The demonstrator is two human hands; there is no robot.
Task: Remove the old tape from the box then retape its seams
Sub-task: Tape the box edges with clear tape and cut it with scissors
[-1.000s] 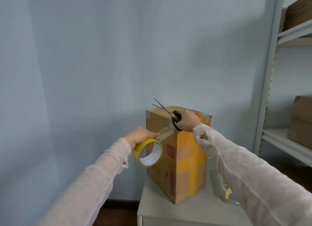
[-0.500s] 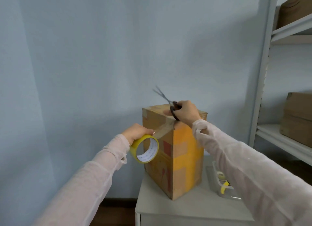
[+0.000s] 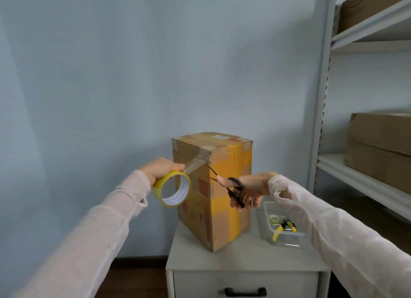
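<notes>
Cardboard box (image 3: 231, 155) stood upright on the tabletop (image 3: 240, 256), one vertical corner toward the camera, its faces patched with yellow and brownish tape. The left hand (image 3: 161, 167) gripped a yellow tape roll (image 3: 159, 187) from above, fingers curled over its rim, just left of the box. From the roll a strip of tape (image 3: 195, 163) ran up to the box's top near corner, where it was stuck down. The right hand (image 3: 252, 187) held black-handled scissors (image 3: 235, 197) – fingers through the loops, blades parted – with the tips at the box's near corner edge just under the strip; whether they touched it could not be told. A clear container (image 3: 289, 242) with small tools sat on the tabletop right of the box. Shelving (image 3: 320, 120) with brown cartons (image 3: 382, 137) stood at the right.
</notes>
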